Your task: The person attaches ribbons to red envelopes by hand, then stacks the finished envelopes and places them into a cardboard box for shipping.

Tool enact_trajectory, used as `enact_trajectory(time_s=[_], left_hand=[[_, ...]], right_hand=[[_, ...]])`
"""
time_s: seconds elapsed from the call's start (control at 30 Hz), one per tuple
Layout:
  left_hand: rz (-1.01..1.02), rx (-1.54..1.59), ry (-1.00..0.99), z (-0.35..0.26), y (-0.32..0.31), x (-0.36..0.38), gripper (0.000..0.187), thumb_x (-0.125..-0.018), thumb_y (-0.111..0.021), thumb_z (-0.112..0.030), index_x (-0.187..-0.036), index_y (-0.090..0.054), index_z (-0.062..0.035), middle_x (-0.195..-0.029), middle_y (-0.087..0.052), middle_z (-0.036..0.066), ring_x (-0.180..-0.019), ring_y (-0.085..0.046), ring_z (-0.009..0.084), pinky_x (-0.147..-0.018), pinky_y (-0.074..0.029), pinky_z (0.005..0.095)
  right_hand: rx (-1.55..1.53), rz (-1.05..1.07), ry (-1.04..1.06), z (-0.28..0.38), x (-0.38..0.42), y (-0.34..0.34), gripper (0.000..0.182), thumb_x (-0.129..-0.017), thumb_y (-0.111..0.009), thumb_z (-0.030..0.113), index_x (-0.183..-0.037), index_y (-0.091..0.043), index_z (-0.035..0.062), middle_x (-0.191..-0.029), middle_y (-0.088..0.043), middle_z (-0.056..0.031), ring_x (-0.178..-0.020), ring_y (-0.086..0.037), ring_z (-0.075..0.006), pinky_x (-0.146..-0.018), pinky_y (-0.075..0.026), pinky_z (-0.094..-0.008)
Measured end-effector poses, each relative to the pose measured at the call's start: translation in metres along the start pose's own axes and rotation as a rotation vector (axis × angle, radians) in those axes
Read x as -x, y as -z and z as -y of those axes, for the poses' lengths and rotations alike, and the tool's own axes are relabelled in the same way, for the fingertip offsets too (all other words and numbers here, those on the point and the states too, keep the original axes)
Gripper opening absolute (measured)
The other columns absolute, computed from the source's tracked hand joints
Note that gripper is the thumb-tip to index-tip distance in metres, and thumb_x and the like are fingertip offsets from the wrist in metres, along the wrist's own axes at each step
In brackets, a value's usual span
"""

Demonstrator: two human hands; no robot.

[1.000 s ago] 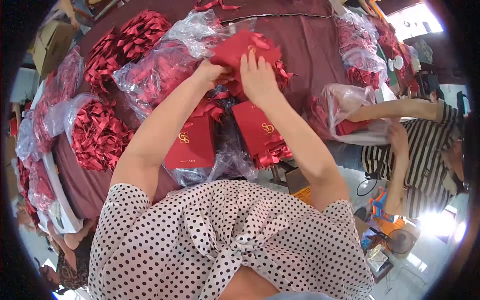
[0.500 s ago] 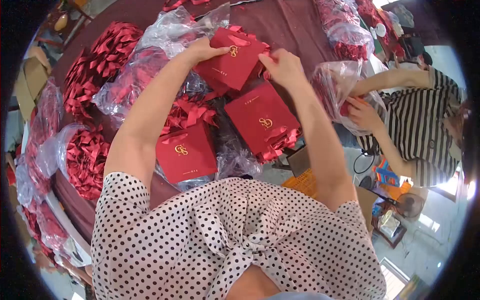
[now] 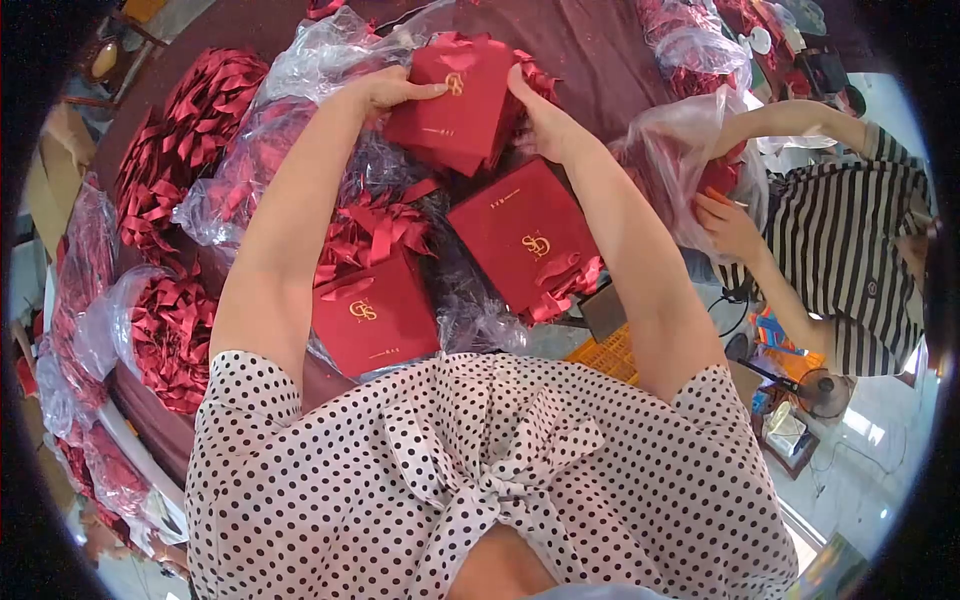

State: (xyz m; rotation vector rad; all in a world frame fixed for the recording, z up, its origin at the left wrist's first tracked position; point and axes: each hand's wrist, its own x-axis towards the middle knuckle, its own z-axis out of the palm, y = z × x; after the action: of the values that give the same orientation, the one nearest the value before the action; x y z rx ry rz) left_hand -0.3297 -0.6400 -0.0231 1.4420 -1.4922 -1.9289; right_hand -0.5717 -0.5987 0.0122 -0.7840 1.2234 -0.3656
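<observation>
Both my hands hold a stack of red paper gift bags (image 3: 450,125) with gold lettering, at the top middle of the head view. My left hand (image 3: 392,90) grips its left side, thumb on the top bag and fingers hidden beneath. On the right side my right hand (image 3: 545,118) is closed, its thumb along the edge. Red ribbons show behind the stack. A second pile of red gift bags (image 3: 515,235) lies just below, and a third pile (image 3: 375,318) sits lower left with red ribbons (image 3: 375,235) bunched above it.
A dark red cloth (image 3: 575,55) covers the table. Ribbon-topped bundles (image 3: 175,330), some in clear plastic, fill its left side. At right, a co-worker in a striped shirt (image 3: 840,250) handles a plastic bag (image 3: 685,140) with red items. A yellow crate (image 3: 605,355) stands below.
The held stack has turned more upright and its edges sit closer together. My right hand has moved up and left along its side. The co-worker's plastic bag has shifted slightly.
</observation>
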Motion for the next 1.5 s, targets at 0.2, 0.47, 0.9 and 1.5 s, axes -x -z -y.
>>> enact_trajectory(time_s=[0.2,0.47,0.9,1.5], left_hand=[[0.057,0.323,0.051,0.010,-0.009,-0.011,0.052,-0.070,-0.074,-0.018,-0.115,-0.053,-0.0022,-0.110,-0.059,0.013,-0.098,-0.058,0.0226,-0.086,-0.046,0.0371],[0.060,0.510,0.020,0.000,-0.026,-0.017,0.050,-0.069,-0.072,-0.007,-0.114,-0.053,-0.0036,-0.105,-0.061,0.012,-0.095,-0.060,0.0220,-0.084,-0.048,0.0355],[-0.396,-0.222,-0.764,-0.021,-0.028,0.016,0.062,-0.064,-0.075,-0.006,-0.118,-0.045,-0.0035,-0.122,-0.046,0.009,-0.113,-0.044,0.0201,-0.093,-0.039,0.0337],[-0.294,-0.226,-0.572,-0.011,-0.058,0.010,0.035,-0.074,-0.058,0.002,-0.107,-0.053,-0.0067,-0.095,-0.061,0.004,-0.090,-0.057,0.0168,-0.081,-0.046,0.0314]], right_hand=[[-0.051,-0.035,0.121,-0.004,-0.010,-0.006,0.071,-0.065,-0.076,0.044,-0.121,-0.050,0.0079,-0.118,-0.054,-0.0090,-0.108,-0.049,-0.0224,-0.088,-0.040,-0.0413],[-0.394,0.046,0.176,-0.010,-0.022,0.015,0.044,-0.073,-0.072,0.014,-0.113,-0.055,0.0045,-0.109,-0.060,-0.0091,-0.099,-0.058,-0.0208,-0.087,-0.046,-0.0356],[0.399,-0.205,1.139,0.033,0.045,0.036,0.078,-0.054,-0.084,0.008,-0.119,-0.043,0.0006,-0.114,-0.057,-0.0074,-0.104,-0.054,-0.0163,-0.094,-0.042,-0.0328],[0.239,-0.136,0.928,-0.021,-0.012,0.053,0.064,-0.064,-0.077,0.004,-0.119,-0.044,0.0007,-0.114,-0.055,-0.0090,-0.105,-0.053,-0.0164,-0.094,-0.041,-0.0327]])
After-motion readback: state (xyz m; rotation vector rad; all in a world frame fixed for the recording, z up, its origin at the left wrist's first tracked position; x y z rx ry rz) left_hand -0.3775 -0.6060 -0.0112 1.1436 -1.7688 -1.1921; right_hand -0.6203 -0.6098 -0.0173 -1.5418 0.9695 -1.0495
